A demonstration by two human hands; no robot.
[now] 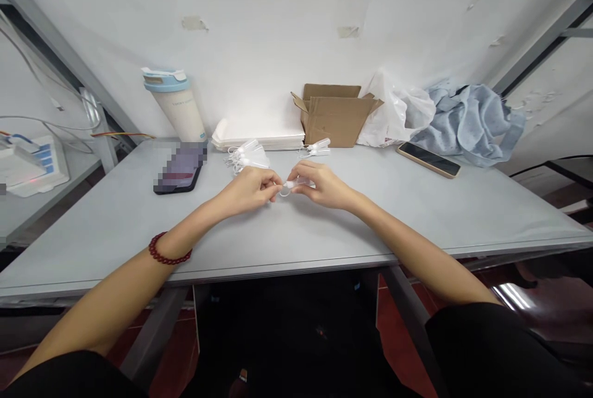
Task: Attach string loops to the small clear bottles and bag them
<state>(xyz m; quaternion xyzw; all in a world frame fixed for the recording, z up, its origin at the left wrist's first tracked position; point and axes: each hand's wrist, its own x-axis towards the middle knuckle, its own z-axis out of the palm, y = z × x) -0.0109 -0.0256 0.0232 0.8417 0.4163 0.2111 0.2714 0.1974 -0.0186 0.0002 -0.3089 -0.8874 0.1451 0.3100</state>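
Observation:
Both my hands meet over the middle of the grey table (324,231). My left hand (252,191) and my right hand (319,185) are each closed in a pinch on one small clear plastic piece with a white ring or cord (291,186) held between them. A red bead bracelet (167,251) is on my left wrist. Just behind my hands lie a pile of similar clear pieces (248,156) and another small group of clear pieces (317,149).
A dark phone (180,169) lies at the left, a second phone (428,159) at the right. At the back stand a tumbler (176,104), a stack of white trays (259,136), a cardboard box (333,114), a plastic bag (393,110) and a blue cloth (467,120).

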